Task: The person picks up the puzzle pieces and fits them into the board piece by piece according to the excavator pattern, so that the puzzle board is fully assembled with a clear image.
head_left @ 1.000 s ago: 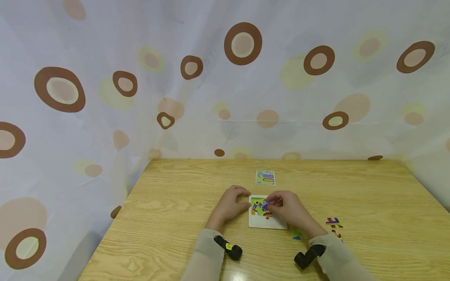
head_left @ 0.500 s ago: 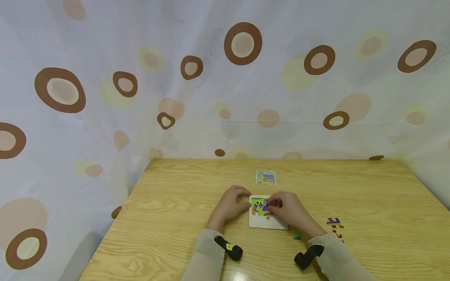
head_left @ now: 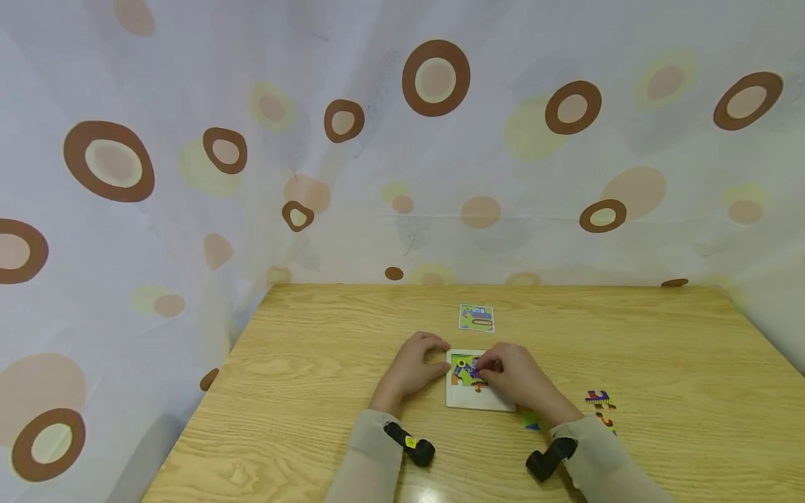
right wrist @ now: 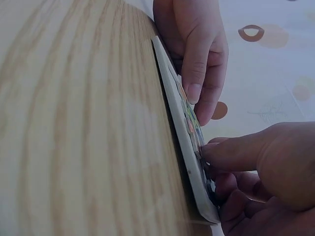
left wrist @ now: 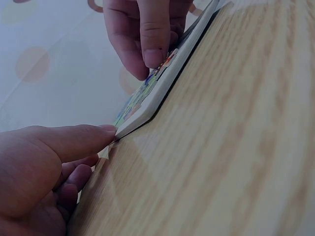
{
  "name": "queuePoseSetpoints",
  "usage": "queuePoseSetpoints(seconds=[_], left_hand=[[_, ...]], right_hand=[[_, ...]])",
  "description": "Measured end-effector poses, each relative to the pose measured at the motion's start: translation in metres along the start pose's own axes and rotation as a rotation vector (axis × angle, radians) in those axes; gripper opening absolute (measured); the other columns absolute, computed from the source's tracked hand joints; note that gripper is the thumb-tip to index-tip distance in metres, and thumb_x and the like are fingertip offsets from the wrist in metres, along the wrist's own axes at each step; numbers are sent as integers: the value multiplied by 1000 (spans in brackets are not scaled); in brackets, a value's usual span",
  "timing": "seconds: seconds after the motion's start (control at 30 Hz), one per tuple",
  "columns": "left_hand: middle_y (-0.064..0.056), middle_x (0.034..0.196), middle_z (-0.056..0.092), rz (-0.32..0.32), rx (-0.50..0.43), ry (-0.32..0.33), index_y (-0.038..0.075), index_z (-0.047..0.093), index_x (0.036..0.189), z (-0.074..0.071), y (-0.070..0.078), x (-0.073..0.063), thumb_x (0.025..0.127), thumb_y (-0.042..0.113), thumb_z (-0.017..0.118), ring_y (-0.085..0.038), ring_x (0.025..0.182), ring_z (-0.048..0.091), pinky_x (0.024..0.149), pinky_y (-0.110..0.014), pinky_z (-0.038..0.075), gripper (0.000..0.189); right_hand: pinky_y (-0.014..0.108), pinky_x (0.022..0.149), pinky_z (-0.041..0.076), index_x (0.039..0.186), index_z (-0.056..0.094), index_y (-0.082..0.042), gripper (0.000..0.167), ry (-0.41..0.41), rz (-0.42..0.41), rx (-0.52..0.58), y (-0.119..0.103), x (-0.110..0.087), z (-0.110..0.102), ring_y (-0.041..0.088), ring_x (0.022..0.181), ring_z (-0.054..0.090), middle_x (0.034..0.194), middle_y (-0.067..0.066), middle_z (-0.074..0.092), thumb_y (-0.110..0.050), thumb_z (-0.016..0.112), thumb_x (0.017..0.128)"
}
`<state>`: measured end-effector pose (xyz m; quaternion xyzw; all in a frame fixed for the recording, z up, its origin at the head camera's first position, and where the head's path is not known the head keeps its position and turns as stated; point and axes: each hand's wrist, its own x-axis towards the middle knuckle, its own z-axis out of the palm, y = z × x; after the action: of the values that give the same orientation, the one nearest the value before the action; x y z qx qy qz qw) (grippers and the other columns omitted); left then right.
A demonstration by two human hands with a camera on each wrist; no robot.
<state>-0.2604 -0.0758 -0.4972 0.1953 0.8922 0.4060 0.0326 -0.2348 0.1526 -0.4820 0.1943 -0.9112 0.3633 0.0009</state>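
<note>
A white puzzle tray (head_left: 479,399) lies on the table, partly filled with colourful jigsaw pieces (head_left: 462,372) along its far side. Beside its left edge, my left hand (head_left: 411,365) touches the rim with a straight thumb, and its fingertips are at the far left corner. My right hand (head_left: 517,376) reaches over the tray's right half, thumb and fingertips pinching a puzzle piece down at the assembled part. That piece is mostly covered by the fingers. In the right wrist view, the right thumb (right wrist: 236,152) bears on the pieces' surface.
A small picture card (head_left: 476,318) showing a blue digger lies beyond the tray. Loose puzzle pieces (head_left: 600,399) lie right of my right forearm. A green and blue piece (head_left: 532,420) sits partly under my right wrist. A spotted curtain (head_left: 478,140) hangs behind the table.
My right fingers have shifted slightly and settled lower over the assembled pieces. My left hand keeps its place at the tray's edge.
</note>
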Motion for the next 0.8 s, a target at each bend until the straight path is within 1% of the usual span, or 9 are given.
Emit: queuePoseSetpoints(seconds=[0.17, 0.4, 0.57, 0.8], left_hand=[[-2, 129, 55, -1, 3, -1, 12, 69, 121, 1, 0, 0, 92, 20, 72, -24, 125, 49, 108, -41, 37, 30], [-1, 128, 55, -5, -8, 1, 12, 69, 120, 1, 0, 0, 92, 19, 72, -23, 124, 49, 108, -42, 38, 29], [-1, 128, 55, -6, -4, -3, 13, 69, 120, 1, 0, 0, 92, 20, 72, -23, 124, 49, 108, -41, 38, 29], [-1, 130, 54, -5, -4, -7, 13, 69, 122, 0, 1, 0, 93, 20, 71, -23, 126, 48, 109, -41, 37, 31]], right_hand=[[26, 61, 46, 88, 77, -13, 13, -23, 9, -4, -1, 1, -1, 11, 72, 52, 83, -5, 62, -1, 72, 87], [28, 66, 50, 89, 79, -13, 17, -21, -48, -23, -1, 1, -1, 9, 78, 57, 85, -5, 64, 2, 71, 87], [30, 71, 52, 91, 80, -11, 17, -30, -59, -40, 0, 2, 1, 10, 82, 60, 87, -5, 64, 3, 70, 87], [27, 63, 47, 87, 78, -13, 14, -18, -18, -45, -2, 2, -1, 10, 74, 53, 85, -5, 61, 0, 72, 87]])
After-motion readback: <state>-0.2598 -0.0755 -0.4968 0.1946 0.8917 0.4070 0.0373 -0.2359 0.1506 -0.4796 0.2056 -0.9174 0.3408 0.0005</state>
